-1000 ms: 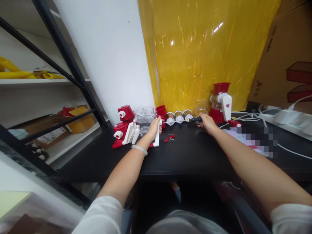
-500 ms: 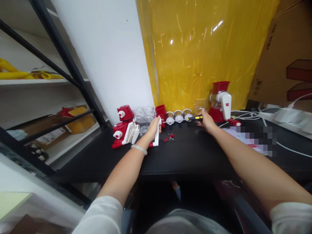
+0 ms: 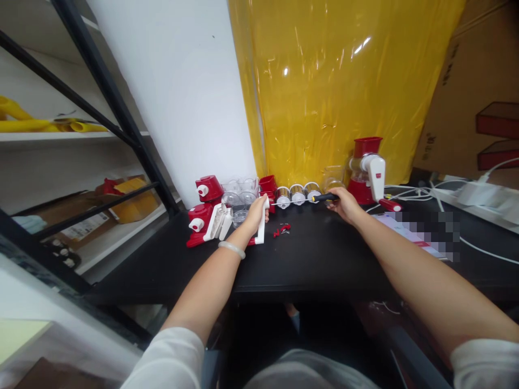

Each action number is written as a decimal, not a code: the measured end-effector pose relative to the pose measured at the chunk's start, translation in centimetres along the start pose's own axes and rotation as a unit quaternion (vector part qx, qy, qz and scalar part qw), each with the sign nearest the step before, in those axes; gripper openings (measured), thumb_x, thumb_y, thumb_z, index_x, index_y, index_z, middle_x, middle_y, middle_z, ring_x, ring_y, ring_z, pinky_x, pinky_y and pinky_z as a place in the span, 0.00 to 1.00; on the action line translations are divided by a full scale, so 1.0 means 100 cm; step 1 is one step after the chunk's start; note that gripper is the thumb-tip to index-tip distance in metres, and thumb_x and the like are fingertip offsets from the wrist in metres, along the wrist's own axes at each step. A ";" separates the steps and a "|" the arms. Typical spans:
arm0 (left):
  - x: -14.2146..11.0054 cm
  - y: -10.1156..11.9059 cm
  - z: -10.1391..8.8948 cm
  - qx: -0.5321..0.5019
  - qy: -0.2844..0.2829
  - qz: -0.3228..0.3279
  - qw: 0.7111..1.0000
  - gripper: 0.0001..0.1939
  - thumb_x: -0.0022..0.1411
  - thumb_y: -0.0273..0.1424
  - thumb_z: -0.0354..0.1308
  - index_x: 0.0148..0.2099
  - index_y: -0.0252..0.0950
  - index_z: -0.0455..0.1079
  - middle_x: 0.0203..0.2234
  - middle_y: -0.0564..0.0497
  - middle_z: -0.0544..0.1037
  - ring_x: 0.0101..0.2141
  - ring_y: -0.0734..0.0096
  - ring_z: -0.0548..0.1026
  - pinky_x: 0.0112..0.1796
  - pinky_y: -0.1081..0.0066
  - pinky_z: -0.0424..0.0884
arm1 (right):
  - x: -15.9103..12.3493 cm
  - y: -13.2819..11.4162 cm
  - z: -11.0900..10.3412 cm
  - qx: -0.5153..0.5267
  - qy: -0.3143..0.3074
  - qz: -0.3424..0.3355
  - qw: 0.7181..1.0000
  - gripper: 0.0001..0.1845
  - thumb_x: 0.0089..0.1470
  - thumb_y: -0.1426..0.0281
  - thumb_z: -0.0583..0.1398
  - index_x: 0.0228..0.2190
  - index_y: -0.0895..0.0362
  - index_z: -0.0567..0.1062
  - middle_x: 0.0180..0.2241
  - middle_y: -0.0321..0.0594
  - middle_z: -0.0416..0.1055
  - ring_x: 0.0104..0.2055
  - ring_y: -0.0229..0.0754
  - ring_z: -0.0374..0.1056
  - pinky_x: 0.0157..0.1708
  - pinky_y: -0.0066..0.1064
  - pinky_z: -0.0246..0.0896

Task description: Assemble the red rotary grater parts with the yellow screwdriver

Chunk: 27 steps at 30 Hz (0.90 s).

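Note:
My left hand (image 3: 256, 214) is closed around a white crank handle (image 3: 261, 233) with a red part at its lower end. In my right hand (image 3: 343, 202) is a screwdriver (image 3: 323, 198) with a black and yellow handle, held level. Its thin shaft points left, and the tip reaches the top of the white handle; whether it sits in a screw is too small to tell. Small red parts and screws (image 3: 283, 230) lie on the black table just right of my left hand. Three metal grater drums (image 3: 298, 195) stand behind the screwdriver shaft.
Red housings (image 3: 201, 217), white crank arms (image 3: 218, 221) and clear plastic parts (image 3: 240, 189) sit at the left. An assembled red and white rotary grater (image 3: 367, 172) stands at the right rear, near white cables (image 3: 416, 189) and a sheet with blurred print (image 3: 399, 229).
My right hand has shifted its grip: fingers that were raised beside the screwdriver handle now cover its right end. My left hand and the white handle stay in nearly the same place.

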<state>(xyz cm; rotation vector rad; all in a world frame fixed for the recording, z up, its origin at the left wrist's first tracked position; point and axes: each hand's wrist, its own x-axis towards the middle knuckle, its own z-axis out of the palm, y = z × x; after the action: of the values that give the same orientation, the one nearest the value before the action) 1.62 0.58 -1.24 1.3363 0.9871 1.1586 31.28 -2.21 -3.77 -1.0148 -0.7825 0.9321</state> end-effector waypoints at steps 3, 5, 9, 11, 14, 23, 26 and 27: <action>0.000 -0.001 0.000 -0.004 0.004 -0.002 1.000 0.20 0.68 0.50 0.57 0.39 0.37 0.68 0.16 0.58 0.66 0.14 0.77 0.63 0.17 0.76 0.59 | 0.005 0.005 -0.003 -0.055 0.029 0.007 0.998 0.16 0.59 0.54 0.62 0.29 0.53 0.69 0.17 0.32 0.64 0.16 0.34 0.58 0.19 0.28 0.63; 0.000 0.000 0.000 -0.003 0.008 -0.002 1.000 0.20 0.68 0.50 0.57 0.40 0.37 0.68 0.16 0.58 0.65 0.14 0.77 0.63 0.17 0.76 0.58 | 0.008 0.009 -0.005 -0.097 0.036 -0.005 0.995 0.22 0.58 0.47 0.62 0.28 0.52 0.68 0.14 0.30 0.60 0.14 0.35 0.56 0.18 0.29 0.64; 0.001 0.002 0.000 -0.004 0.008 -0.003 1.000 0.19 0.69 0.49 0.56 0.40 0.37 0.68 0.15 0.59 0.64 0.13 0.77 0.62 0.17 0.77 0.57 | 0.005 0.011 -0.006 -0.105 0.002 -0.018 0.994 0.23 0.54 0.49 0.67 0.26 0.51 0.66 0.12 0.25 0.53 0.14 0.33 0.52 0.21 0.29 0.66; 0.001 0.002 0.000 -0.004 0.009 -0.004 1.000 0.19 0.70 0.49 0.55 0.39 0.37 0.69 0.15 0.59 0.64 0.13 0.77 0.61 0.17 0.76 0.57 | 0.002 0.008 -0.004 -0.083 -0.002 -0.009 0.997 0.19 0.56 0.55 0.66 0.27 0.52 0.66 0.13 0.25 0.53 0.15 0.33 0.52 0.21 0.27 0.66; 0.001 0.001 -0.001 -0.006 0.011 -0.004 1.000 0.20 0.69 0.50 0.57 0.39 0.37 0.69 0.15 0.58 0.65 0.14 0.77 0.62 0.17 0.76 0.57 | -0.003 0.003 0.000 -0.045 -0.001 -0.005 0.999 0.11 0.54 0.64 0.65 0.29 0.52 0.68 0.16 0.27 0.58 0.17 0.32 0.55 0.21 0.25 0.65; 0.002 0.000 0.000 -0.004 0.004 0.000 1.000 0.22 0.67 0.52 0.58 0.39 0.37 0.69 0.15 0.58 0.65 0.13 0.76 0.62 0.17 0.76 0.58 | 0.007 0.007 -0.005 -0.085 0.033 -0.019 0.996 0.16 0.60 0.54 0.60 0.29 0.53 0.70 0.18 0.34 0.65 0.17 0.36 0.59 0.18 0.27 0.61; 0.001 0.001 0.000 0.002 0.008 -0.006 1.000 0.20 0.69 0.50 0.55 0.39 0.37 0.69 0.15 0.59 0.64 0.13 0.77 0.62 0.17 0.77 0.57 | 0.011 0.013 -0.010 -0.143 0.043 -0.040 0.988 0.23 0.57 0.47 0.63 0.26 0.53 0.70 0.14 0.33 0.61 0.16 0.36 0.57 0.18 0.31 0.63; 0.001 0.001 0.000 0.003 0.009 -0.006 1.000 0.19 0.70 0.49 0.54 0.39 0.37 0.69 0.14 0.59 0.64 0.13 0.77 0.61 0.17 0.77 0.57 | 0.012 0.014 -0.011 -0.137 0.031 -0.047 0.989 0.23 0.55 0.47 0.65 0.25 0.52 0.70 0.14 0.32 0.60 0.15 0.36 0.56 0.19 0.32 0.65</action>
<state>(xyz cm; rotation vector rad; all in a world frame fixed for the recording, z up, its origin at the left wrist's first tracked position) 1.66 0.70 -1.14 1.3245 1.0115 1.1609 32.30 -1.17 -5.34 -1.2292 -0.9138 0.7211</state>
